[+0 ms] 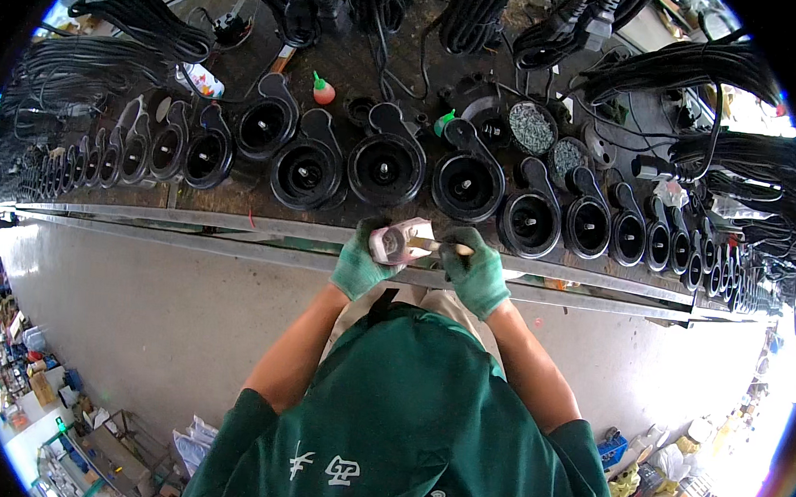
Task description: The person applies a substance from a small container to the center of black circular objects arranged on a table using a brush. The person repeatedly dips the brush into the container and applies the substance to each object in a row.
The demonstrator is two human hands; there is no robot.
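In front of the bench edge, my left hand (361, 260), in a grey-green glove, is closed around a small pinkish-white cut-open container (389, 244). My right hand (476, 276), gloved the same way, grips a brush (427, 245) with a pale wooden handle. The brush's head end reaches into the container's mouth, and its bristles are hard to make out. Just beyond both hands, black round housings (386, 168) with a side arm and a metal pin in the middle stand in a long row along the bench. Another black housing (529, 222) lies nearest my right hand.
Behind the row stand a red bottle with a green tip (324, 91), a green bottle (446, 121) and two bowls of grey granules (531, 127). Thick black cable bundles (474, 16) line the far side. A metal rail (190, 221) runs along the bench front.
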